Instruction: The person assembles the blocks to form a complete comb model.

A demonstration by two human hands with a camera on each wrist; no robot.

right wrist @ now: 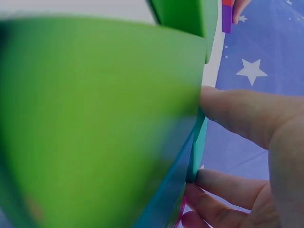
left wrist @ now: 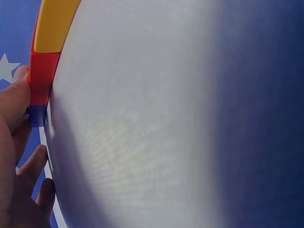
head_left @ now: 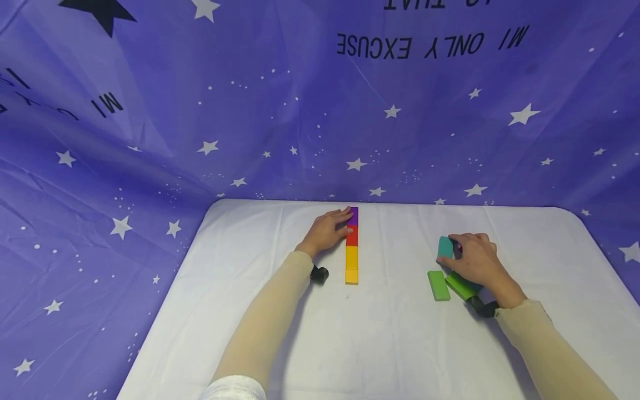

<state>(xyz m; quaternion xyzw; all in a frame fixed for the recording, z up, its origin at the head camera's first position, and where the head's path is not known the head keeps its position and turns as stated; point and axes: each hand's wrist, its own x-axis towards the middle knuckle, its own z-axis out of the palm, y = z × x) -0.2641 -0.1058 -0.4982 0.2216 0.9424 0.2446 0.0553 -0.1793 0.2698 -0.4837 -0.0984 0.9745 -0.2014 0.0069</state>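
Observation:
A straight row of blocks stands left of the table's middle: a purple block (head_left: 354, 215) at the far end, then a red block (head_left: 352, 236), then yellow-orange blocks (head_left: 352, 258). My left hand (head_left: 327, 230) rests against the row's left side, thumb at the red block and relaxed fingers at the purple one. On the right, my right hand (head_left: 475, 258) pinches a teal block (head_left: 445, 248) between thumb and index finger at its two ends. Just nearer lie a light green block (head_left: 439, 286) and another green block (head_left: 461, 285), partly under the hand.
A white cloth covers the table (head_left: 390, 344). Behind it hangs a purple curtain (head_left: 300, 111) with stars and lettering. A bit of magenta (head_left: 460, 249) shows beneath the right hand, mostly hidden. Black wrist cameras sit on both wrists, the right one close over the green block.

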